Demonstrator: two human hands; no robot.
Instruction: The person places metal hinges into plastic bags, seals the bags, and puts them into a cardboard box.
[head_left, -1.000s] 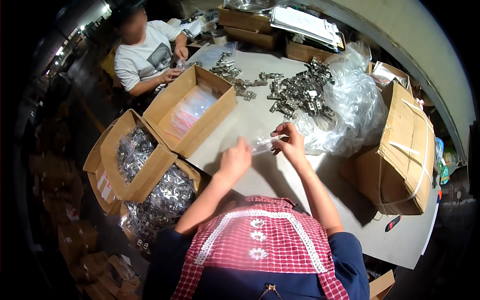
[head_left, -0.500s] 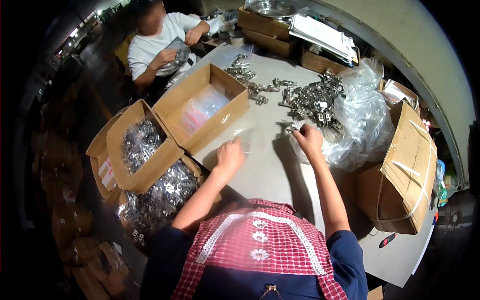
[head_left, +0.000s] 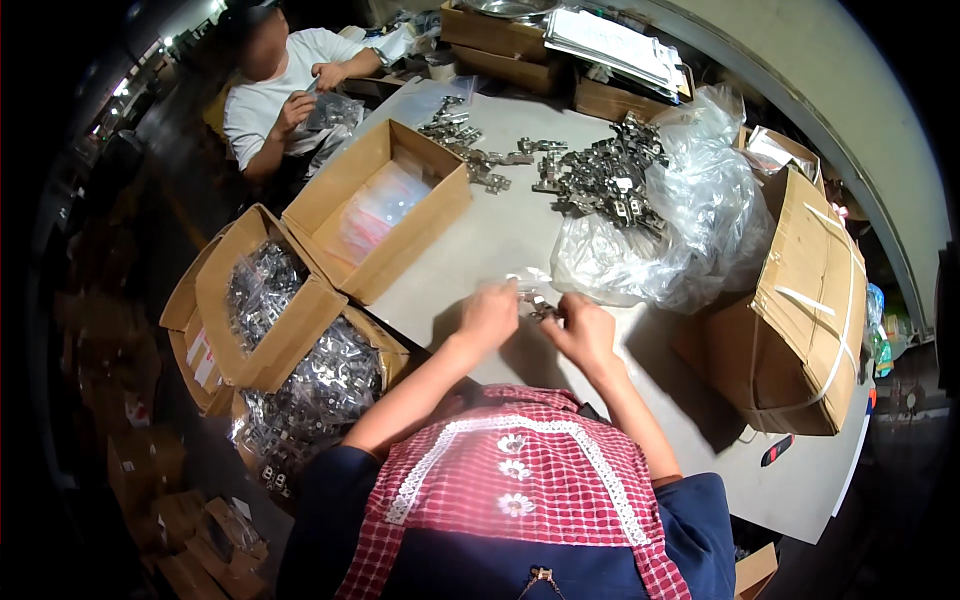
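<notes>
My left hand is closed on a small clear plastic bag above the middle of the grey table. Pinched in the fingers of my right hand is a metal cabinet hinge, right beside the bag's mouth. Whether part of the hinge is inside the bag I cannot tell. Just beyond my hands lies a heap of similar hinges, partly on a large crumpled clear plastic sack. Farther back on the left, more hinges lie spread on the table.
An open carton with flat plastic bags stands left of my hands. Nearer left are cartons of bagged metal parts. A strapped carton leans at the right. A co-worker across the table handles a clear bag.
My right hand has come left and nearer from the heap, carrying the hinge to the small bag. My left hand has moved slightly right with the bag. The view has shifted a little.
</notes>
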